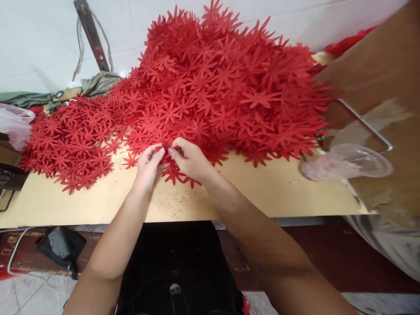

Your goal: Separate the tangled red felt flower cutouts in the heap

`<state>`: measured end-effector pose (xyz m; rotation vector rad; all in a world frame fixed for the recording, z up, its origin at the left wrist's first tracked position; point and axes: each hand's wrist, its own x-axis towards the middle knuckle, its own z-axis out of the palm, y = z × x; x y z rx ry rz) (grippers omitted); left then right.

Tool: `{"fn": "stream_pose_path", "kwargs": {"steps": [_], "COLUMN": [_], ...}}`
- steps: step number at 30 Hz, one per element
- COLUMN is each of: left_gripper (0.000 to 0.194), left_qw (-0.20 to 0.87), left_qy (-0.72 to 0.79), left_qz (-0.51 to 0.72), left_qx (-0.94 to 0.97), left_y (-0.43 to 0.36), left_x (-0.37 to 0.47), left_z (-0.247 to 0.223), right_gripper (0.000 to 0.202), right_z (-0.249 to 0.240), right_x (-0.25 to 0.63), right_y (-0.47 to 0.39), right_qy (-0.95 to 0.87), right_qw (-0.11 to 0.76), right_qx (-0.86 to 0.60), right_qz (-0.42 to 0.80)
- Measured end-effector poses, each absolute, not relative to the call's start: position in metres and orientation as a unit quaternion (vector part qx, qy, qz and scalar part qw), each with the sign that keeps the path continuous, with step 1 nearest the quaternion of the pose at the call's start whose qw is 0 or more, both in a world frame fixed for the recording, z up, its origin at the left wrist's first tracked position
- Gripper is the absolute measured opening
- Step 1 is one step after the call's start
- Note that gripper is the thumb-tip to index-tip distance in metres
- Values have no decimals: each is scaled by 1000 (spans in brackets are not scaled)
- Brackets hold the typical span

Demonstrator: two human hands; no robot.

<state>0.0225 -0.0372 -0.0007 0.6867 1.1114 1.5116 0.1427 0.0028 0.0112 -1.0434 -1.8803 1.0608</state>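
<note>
A tall heap of red flower-shaped cutouts (223, 83) covers the back of the pale table (262, 188), with a lower pile (75, 140) to the left. At the heap's front edge, my left hand (150, 162) and my right hand (184, 156) are close together. Both pinch a red cutout (167, 148) between thumb and fingers. Its lower part blends with other cutouts just beneath the hands, so its outline is unclear.
A clear plastic cup (348, 162) lies on its side at the right, beside a brown cardboard sheet (370, 87). Green cloth (100, 83) and a plastic bag (16, 122) are at the left. A black pouch (61, 245) lies below the table.
</note>
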Motion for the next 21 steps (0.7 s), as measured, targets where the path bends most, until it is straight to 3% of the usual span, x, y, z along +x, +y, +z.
{"fn": "stream_pose_path", "kwargs": {"steps": [5, 9, 14, 16, 21], "left_gripper": [17, 19, 28, 31, 38], "left_qw": [512, 486, 466, 453, 457], "left_qy": [488, 495, 496, 503, 495], "left_qz": [655, 674, 671, 670, 652], "left_qx": [267, 255, 294, 306, 348], "left_y": [-34, -33, -30, -28, -29], "left_x": [19, 15, 16, 16, 18], "left_z": [-1, -3, -9, -11, -10], "right_gripper": [15, 12, 59, 51, 30], "right_z": [10, 1, 1, 8, 14], "right_x": [151, 177, 184, 172, 140], "right_y": [9, 37, 46, 33, 9], "right_qy": [-695, -649, -701, -734, -689], "right_qw": [420, 507, 483, 453, 382], "right_qx": [-382, -444, -496, -463, -362], "right_qz": [442, 353, 171, 206, 498]}}
